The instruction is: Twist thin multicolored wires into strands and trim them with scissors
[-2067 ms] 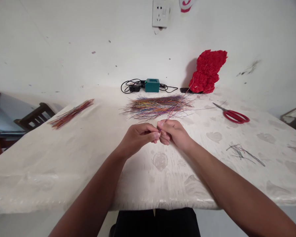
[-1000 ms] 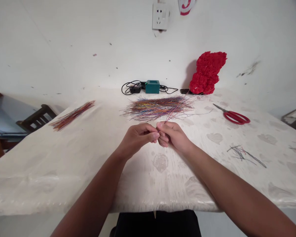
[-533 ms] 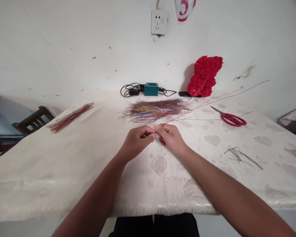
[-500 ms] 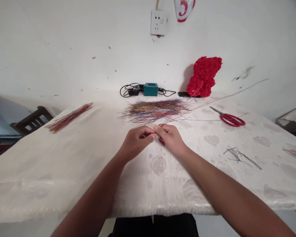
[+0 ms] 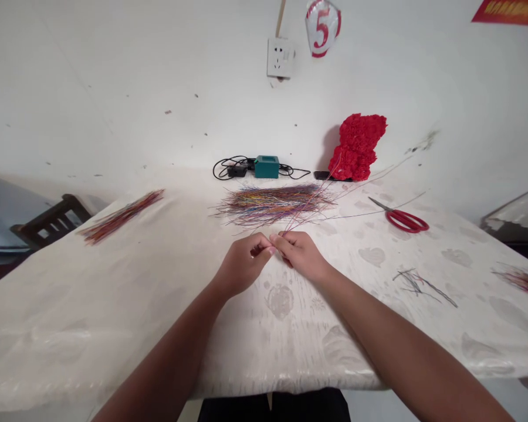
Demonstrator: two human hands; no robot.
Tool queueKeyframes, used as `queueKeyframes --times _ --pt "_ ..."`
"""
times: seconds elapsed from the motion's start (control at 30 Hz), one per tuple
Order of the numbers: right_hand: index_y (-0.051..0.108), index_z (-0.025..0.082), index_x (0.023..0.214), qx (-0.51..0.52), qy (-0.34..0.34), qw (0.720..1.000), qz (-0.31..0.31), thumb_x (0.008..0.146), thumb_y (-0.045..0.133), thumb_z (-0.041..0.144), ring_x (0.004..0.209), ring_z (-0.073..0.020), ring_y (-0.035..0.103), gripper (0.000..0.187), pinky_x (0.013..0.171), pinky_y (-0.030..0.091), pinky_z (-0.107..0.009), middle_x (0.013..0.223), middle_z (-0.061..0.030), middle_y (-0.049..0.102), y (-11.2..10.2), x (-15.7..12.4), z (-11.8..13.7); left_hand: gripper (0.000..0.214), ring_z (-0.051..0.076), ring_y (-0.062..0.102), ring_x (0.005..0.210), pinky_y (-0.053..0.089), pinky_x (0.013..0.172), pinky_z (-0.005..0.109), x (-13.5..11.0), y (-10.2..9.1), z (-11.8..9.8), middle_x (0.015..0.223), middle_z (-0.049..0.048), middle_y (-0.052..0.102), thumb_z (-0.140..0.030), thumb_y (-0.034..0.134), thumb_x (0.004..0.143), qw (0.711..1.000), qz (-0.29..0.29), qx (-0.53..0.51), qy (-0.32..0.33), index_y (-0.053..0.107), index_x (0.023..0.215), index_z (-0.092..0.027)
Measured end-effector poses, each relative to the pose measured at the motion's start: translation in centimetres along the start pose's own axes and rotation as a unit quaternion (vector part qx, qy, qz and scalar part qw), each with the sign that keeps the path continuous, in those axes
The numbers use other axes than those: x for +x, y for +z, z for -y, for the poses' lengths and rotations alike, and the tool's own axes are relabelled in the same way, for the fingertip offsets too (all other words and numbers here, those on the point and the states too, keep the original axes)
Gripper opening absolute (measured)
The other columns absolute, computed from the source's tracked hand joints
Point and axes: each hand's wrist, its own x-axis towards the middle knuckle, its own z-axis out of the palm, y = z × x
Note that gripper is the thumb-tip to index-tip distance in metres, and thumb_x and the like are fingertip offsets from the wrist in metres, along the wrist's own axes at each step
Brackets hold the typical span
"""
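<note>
From the head view, we see our two hands together above the table (image 5: 114, 328), fingertips meeting. Our left hand (image 5: 245, 264) pinches thumb against forefinger at the lower end of a few thin wires (image 5: 289, 224); our right hand (image 5: 301, 255) is closed round them just beside it. The wires fan up and to the right from our fingers, passing over the right part of a loose, many-coloured pile (image 5: 277, 202) just beyond our hands. Some reach towards the scissors (image 5: 389, 213), which have red handles, and the red flower piece (image 5: 357, 146) by the wall. Grey clippings (image 5: 416, 282) lie nearer us, below the scissors. We have a slim bundle (image 5: 122, 217) lying well off to the left, and a teal box (image 5: 266, 167) behind the pile.
</note>
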Motion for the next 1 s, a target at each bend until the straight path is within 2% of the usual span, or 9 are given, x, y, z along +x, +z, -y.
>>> queueKeyframes --times 0.27,0.43,0.67,0.83,1.0 --pt "0.043 0.02 0.053 0.017 -0.005 0.999 0.035 0.093 0.053 0.054 0.043 -0.0099 0.037 0.053 0.044 0.029 -0.025 0.045 0.0046 0.04 -0.3 0.3 -0.4 0.026 0.012 0.043 0.06 0.032 0.057 0.024 0.7 -1.1 -0.8 0.061 -0.0032 0.049 -0.029 0.053 0.086 0.997 0.045 0.06 0.009 0.051 0.063 -0.018" --pt "0.043 0.02 0.053 0.022 0.0 0.999 0.05 0.095 0.05 0.054 0.041 -0.0096 0.038 0.054 0.045 0.032 -0.024 0.042 0.0053 0.039 -0.3 0.3 -0.4 0.027 0.012 0.045 0.061 0.034 0.058 0.024 0.8 -1.2 -0.2 0.061 -0.0033 0.049 -0.029 0.047 0.09 0.995 0.058 0.067 0.038 0.05 0.066 -0.018" --pt "0.04 0.02 0.049 0.032 0.02 0.994 0.1 0.093 0.053 0.048 0.036 -0.0079 0.037 0.055 0.044 0.031 -0.024 0.041 0.0072 0.033 -2.3 0.1 -0.3 0.021 0.012 0.047 0.066 0.035 0.063 0.025 0.5 -0.8 0.6 0.069 -0.0025 0.055 -0.023 0.047 0.091 0.987 0.08 0.111 0.087 0.051 0.07 -0.018" --pt "0.04 0.019 0.05 0.053 0.038 0.995 0.079 0.091 0.055 0.046 0.035 -0.0071 0.037 0.05 0.042 0.027 -0.024 0.046 0.0077 0.032 -4.3 0.2 -0.3 0.023 0.014 0.046 0.069 0.032 0.066 0.027 0.0 -1.7 1.1 0.07 -0.0013 0.052 -0.018 0.045 0.092 0.974 0.109 0.151 0.127 0.05 0.07 -0.017" --pt "0.037 0.021 0.05 0.074 0.052 0.995 0.044 0.089 0.054 0.049 0.033 -0.0076 0.035 0.051 0.041 0.025 -0.025 0.043 0.0092 0.025 -5.8 0.1 -1.5 0.026 0.016 0.045 0.072 0.032 0.068 0.029 -0.6 -2.4 2.6 0.072 0.0005 0.051 -0.019 0.04 0.096 0.957 0.122 0.214 0.155 0.047 0.071 -0.017"
